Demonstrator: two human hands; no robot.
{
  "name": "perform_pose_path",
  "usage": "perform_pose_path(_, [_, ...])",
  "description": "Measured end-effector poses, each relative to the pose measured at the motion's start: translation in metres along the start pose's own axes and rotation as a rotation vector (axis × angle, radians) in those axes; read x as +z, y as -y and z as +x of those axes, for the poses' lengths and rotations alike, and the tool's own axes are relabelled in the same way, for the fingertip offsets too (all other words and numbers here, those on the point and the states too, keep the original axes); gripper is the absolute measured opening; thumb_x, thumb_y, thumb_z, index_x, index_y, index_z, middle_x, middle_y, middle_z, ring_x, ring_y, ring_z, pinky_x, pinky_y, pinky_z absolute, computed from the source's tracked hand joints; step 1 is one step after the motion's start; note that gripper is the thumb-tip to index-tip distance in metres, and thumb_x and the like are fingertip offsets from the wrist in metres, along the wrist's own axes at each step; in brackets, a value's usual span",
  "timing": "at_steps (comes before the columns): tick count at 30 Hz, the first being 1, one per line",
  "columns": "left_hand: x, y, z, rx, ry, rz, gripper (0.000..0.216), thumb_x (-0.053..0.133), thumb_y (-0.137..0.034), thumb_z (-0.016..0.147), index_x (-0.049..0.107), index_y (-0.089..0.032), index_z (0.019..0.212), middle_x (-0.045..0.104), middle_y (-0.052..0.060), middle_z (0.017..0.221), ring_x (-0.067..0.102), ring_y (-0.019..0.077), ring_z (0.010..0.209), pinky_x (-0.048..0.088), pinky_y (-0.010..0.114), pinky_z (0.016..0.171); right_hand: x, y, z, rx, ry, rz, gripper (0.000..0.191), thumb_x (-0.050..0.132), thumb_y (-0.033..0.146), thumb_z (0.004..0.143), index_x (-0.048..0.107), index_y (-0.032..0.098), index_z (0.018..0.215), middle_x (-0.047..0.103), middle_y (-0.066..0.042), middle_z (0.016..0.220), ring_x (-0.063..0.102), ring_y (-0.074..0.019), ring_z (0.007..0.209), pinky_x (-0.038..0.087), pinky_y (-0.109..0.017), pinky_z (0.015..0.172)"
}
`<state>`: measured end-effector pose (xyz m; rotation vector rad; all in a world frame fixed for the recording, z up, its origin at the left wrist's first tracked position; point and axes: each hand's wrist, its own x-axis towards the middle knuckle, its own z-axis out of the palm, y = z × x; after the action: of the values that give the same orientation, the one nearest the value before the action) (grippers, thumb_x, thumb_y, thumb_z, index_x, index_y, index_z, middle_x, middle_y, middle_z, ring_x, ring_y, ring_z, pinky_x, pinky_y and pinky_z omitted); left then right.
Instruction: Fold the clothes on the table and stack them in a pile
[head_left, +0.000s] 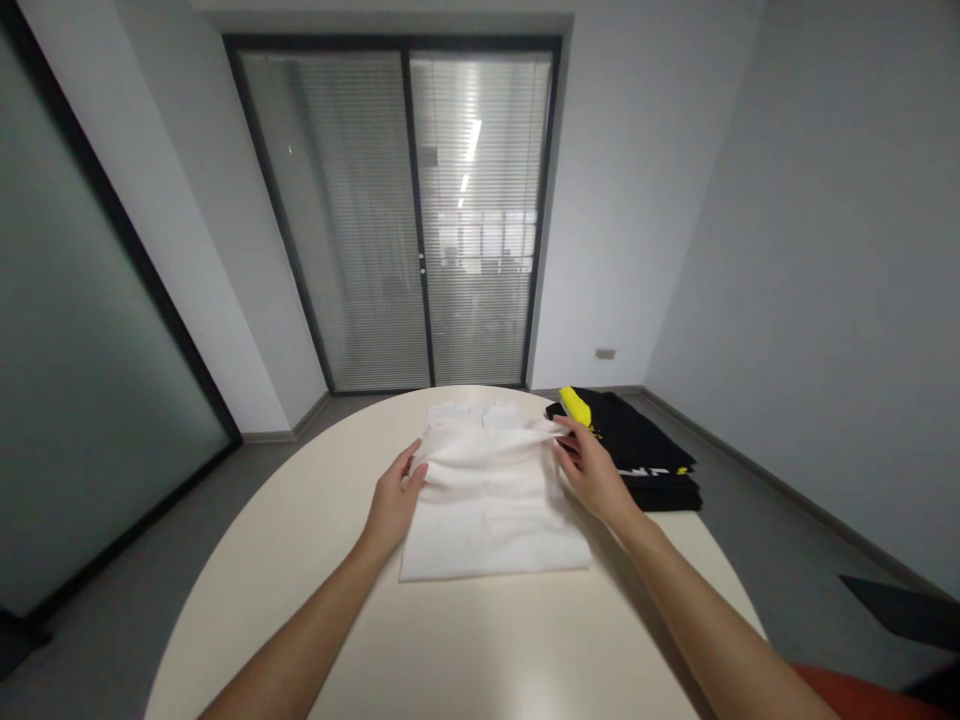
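A white shirt (495, 510) lies on the table, folded into a rough rectangle with its bottom edge toward me. Its upper layer is raised and wrinkled between my hands. At the left edge, my left hand (394, 500) pinches the cloth between thumb and fingers. My right hand (596, 475) grips the upper right edge of the same layer, close to a stack of folded black clothes (637, 440). Yellow and white print shows on that stack. What lies beneath the lifted layer is hidden.
The round cream table (315, 530) has its curved edge on both sides. Beyond it stand a glass door with blinds (480, 230) and grey walls. A red-orange surface (855, 690) and a dark flat object (900, 608) are at the lower right.
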<state>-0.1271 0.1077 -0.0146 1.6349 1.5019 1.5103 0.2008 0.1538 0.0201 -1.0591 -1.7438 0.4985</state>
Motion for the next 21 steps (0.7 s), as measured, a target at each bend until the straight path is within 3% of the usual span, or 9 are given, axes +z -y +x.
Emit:
perform_pose_path(2, [0.004, 0.009, -0.001, 0.053, -0.023, 0.031, 0.061, 0.054, -0.038, 0.092, 0.042, -0.019, 0.148, 0.049, 0.015, 0.146, 0.055, 0.0261, 0.126, 0.050, 0.037, 0.096, 0.001, -0.003, -0.002, -0.069, 0.033, -0.020, 0.061, 0.054, 0.044, 0.093, 0.034, 0.028, 0.148, 0.033, -0.013, 0.156, 0.047, -0.0274, 0.136, 0.052, -0.043, 0.100])
perform_pose_path(3, [0.004, 0.011, -0.004, 0.105, -0.027, 0.095, 0.062, 0.055, -0.035, 0.092, 0.039, -0.020, 0.149, 0.042, 0.014, 0.152, 0.048, 0.0268, 0.134, 0.046, 0.040, 0.103, 0.000, -0.002, -0.003, -0.095, 0.059, -0.055, 0.060, 0.054, 0.042, 0.093, 0.035, 0.029, 0.149, 0.029, -0.011, 0.159, 0.041, -0.0273, 0.140, 0.049, -0.044, 0.103])
perform_pose_path(6, [-0.003, 0.003, -0.016, 0.283, 0.088, 0.319, 0.047, 0.054, -0.030, 0.093, 0.051, -0.024, 0.139, 0.043, 0.011, 0.150, 0.040, 0.0261, 0.140, 0.035, 0.045, 0.115, -0.010, 0.008, -0.009, -0.143, 0.223, -0.191, 0.032, 0.055, 0.039, 0.093, 0.063, 0.025, 0.120, 0.053, -0.011, 0.140, 0.050, -0.0263, 0.130, 0.045, -0.042, 0.104])
perform_pose_path(9, [-0.016, -0.024, -0.031, 0.397, 0.447, 0.424, 0.026, 0.055, -0.030, 0.094, 0.061, -0.024, 0.118, 0.061, 0.008, 0.124, 0.056, 0.0225, 0.118, 0.043, 0.039, 0.104, -0.014, 0.026, -0.016, -0.105, 0.557, -0.207, 0.021, 0.064, 0.040, 0.087, 0.071, 0.021, 0.090, 0.069, -0.006, 0.098, 0.064, -0.0203, 0.092, 0.049, -0.032, 0.085])
perform_pose_path(12, [-0.023, -0.049, -0.042, 0.435, 0.743, 0.517, 0.030, 0.074, -0.036, 0.080, 0.063, -0.024, 0.104, 0.066, 0.003, 0.106, 0.061, 0.0217, 0.098, 0.048, 0.032, 0.087, -0.006, 0.042, -0.025, -0.047, 0.803, -0.236, 0.035, 0.083, 0.044, 0.067, 0.072, 0.021, 0.091, 0.069, -0.001, 0.084, 0.061, -0.0161, 0.074, 0.044, -0.025, 0.067])
perform_pose_path(14, [-0.022, -0.058, -0.046, 0.445, 0.809, 0.597, 0.027, 0.077, -0.035, 0.076, 0.064, -0.023, 0.097, 0.066, 0.002, 0.101, 0.062, 0.0214, 0.094, 0.047, 0.030, 0.082, 0.003, 0.049, -0.030, -0.046, 0.859, -0.312, 0.041, 0.087, 0.038, 0.058, 0.073, 0.022, 0.092, 0.069, 0.000, 0.084, 0.058, -0.0148, 0.070, 0.040, -0.024, 0.063])
perform_pose_path(17, [-0.017, -0.063, -0.046, 0.468, 0.830, 0.660, 0.009, 0.066, -0.026, 0.084, 0.067, -0.023, 0.092, 0.068, 0.002, 0.097, 0.063, 0.0202, 0.093, 0.045, 0.028, 0.081, 0.009, 0.055, -0.033, -0.063, 0.868, -0.378, 0.023, 0.079, 0.027, 0.064, 0.074, 0.022, 0.086, 0.071, 0.001, 0.081, 0.058, -0.0139, 0.069, 0.037, -0.023, 0.063])
perform_pose_path(21, [-0.018, -0.071, -0.046, 0.399, 0.853, 0.601, 0.012, 0.062, -0.021, 0.081, 0.072, -0.022, 0.087, 0.071, 0.001, 0.086, 0.064, 0.0170, 0.079, 0.045, 0.026, 0.074, 0.002, 0.060, -0.031, 0.023, 0.949, -0.320, 0.013, 0.070, 0.023, 0.070, 0.076, 0.020, 0.080, 0.071, 0.001, 0.074, 0.060, -0.0124, 0.065, 0.039, -0.022, 0.061])
